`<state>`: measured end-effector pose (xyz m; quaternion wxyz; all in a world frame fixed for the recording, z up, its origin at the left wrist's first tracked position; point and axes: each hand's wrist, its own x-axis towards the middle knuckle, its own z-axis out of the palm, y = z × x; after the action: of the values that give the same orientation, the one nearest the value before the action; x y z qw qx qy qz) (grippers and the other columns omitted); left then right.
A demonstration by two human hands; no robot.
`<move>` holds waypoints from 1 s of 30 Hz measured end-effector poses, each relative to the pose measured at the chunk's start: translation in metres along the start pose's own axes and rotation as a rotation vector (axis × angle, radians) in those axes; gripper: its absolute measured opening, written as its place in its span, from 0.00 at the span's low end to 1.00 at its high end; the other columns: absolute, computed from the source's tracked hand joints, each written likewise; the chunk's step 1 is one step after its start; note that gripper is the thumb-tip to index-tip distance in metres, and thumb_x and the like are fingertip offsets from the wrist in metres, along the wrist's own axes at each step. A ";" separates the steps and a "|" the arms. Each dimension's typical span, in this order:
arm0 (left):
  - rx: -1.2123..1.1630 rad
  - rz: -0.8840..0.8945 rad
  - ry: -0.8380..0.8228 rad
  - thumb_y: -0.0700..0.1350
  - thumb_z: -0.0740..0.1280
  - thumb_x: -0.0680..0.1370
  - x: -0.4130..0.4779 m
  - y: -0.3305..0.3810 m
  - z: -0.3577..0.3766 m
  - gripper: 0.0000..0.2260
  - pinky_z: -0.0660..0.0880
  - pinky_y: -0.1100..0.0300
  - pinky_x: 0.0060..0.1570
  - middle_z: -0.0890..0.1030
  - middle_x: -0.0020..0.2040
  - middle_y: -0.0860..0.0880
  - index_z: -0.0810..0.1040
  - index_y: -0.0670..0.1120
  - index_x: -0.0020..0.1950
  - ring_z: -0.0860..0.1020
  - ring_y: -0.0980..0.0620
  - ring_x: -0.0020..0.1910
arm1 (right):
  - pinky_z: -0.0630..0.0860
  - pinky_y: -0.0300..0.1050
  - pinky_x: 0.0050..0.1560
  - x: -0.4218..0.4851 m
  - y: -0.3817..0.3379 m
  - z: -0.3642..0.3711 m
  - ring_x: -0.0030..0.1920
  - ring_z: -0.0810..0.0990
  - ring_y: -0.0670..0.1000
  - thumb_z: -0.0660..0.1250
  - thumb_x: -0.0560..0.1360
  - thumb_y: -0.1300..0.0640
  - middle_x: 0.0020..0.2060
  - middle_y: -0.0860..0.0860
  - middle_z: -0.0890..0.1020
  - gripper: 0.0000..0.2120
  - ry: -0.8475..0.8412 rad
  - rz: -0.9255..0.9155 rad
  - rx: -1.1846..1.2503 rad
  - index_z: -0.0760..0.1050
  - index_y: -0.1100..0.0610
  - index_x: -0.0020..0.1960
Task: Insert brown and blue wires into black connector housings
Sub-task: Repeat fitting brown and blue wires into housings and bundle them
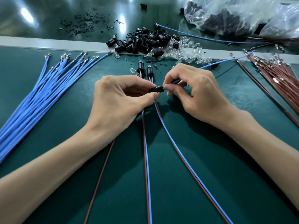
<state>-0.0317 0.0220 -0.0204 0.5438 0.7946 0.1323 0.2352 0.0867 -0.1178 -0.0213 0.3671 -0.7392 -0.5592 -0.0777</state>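
Left hand [116, 101] pinches a small black cylindrical plastic connector housing [157, 88] between thumb and forefinger, lying sideways above the mat. Right hand [192, 92] pinches a thin blue insulated wire [226, 60] right at the housing's right end; cannot tell if its tip is inside. The wire trails off up and to the right.

Just beyond the hands lie two assembled black housings with clear bulbs [140, 66]. Their paired brown-and-blue leads [146, 159] run under the hands toward the viewer. A single brown wire [103, 167] comes out from beneath the left wrist.

Far left is a fanned bundle of loose blue wires [40, 97], far right a bundle of loose brown wires [278, 78]. Behind is a heap of black housings [142, 41] beside clear glass bulbs [189, 52], with a crumpled clear plastic bag [250, 13] top right. All of it sits on a dark green mat [210, 175].
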 end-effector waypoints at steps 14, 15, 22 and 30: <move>-0.010 -0.019 0.011 0.40 0.77 0.69 0.000 0.000 0.001 0.05 0.75 0.69 0.39 0.85 0.37 0.53 0.85 0.48 0.43 0.82 0.60 0.35 | 0.75 0.39 0.42 0.000 -0.001 -0.002 0.37 0.78 0.48 0.68 0.75 0.64 0.38 0.48 0.77 0.03 -0.029 0.100 0.047 0.78 0.65 0.46; -0.011 -0.021 0.012 0.40 0.77 0.69 0.001 0.000 0.001 0.06 0.76 0.69 0.40 0.85 0.37 0.53 0.85 0.48 0.43 0.82 0.59 0.36 | 0.75 0.40 0.43 0.000 -0.001 -0.002 0.37 0.78 0.49 0.68 0.75 0.64 0.38 0.48 0.78 0.04 -0.036 0.107 0.050 0.78 0.65 0.46; -0.016 -0.011 0.001 0.40 0.77 0.69 0.001 0.000 0.002 0.06 0.75 0.69 0.40 0.85 0.38 0.52 0.85 0.47 0.43 0.82 0.60 0.36 | 0.76 0.41 0.44 -0.001 -0.001 -0.005 0.38 0.79 0.48 0.68 0.75 0.64 0.37 0.52 0.81 0.02 -0.018 0.159 0.140 0.79 0.62 0.46; -0.004 -0.001 -0.037 0.39 0.77 0.68 0.000 0.001 0.000 0.06 0.74 0.70 0.36 0.85 0.37 0.52 0.85 0.47 0.42 0.81 0.61 0.34 | 0.73 0.32 0.44 -0.002 -0.003 -0.006 0.37 0.78 0.44 0.69 0.74 0.66 0.36 0.49 0.79 0.01 -0.026 0.120 0.145 0.79 0.64 0.44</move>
<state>-0.0316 0.0211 -0.0193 0.5479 0.7977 0.1224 0.2205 0.0855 -0.1227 -0.0164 0.4163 -0.7439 -0.5228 -0.0053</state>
